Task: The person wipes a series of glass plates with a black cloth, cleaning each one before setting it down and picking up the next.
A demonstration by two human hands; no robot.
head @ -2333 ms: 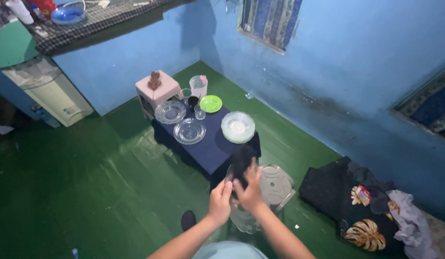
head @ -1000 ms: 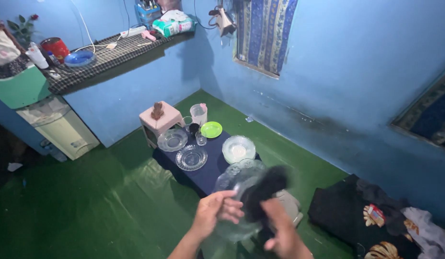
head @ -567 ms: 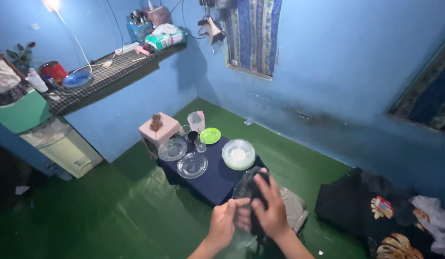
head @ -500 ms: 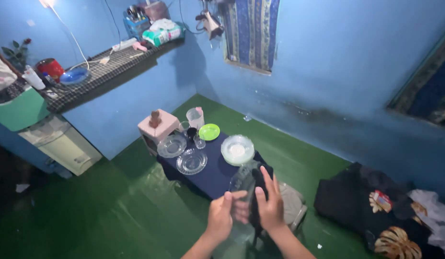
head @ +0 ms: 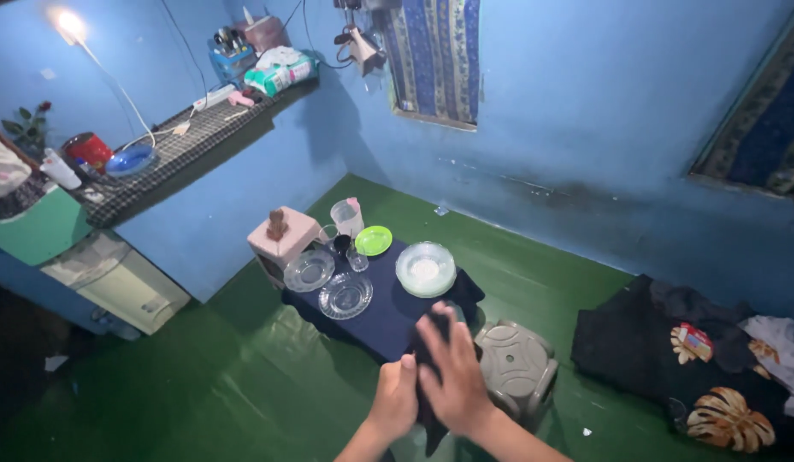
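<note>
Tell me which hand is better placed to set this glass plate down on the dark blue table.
Probably the left hand: it grips the glass plate's edge, hardly visible here, while the right hand presses the dark cloth on it. The table lies just ahead.

Both bare forearms rise from the bottom edge of the view and converge at centre, wrists close together. Left hand (head: 395,400) sits lower, fingers curled inward, thumb tip up beside the other hand. Right hand (head: 448,370) sits higher and slightly forward, back toward the camera, fingers extended and pressed flat, touching the left hand along its inner edge.
</note>
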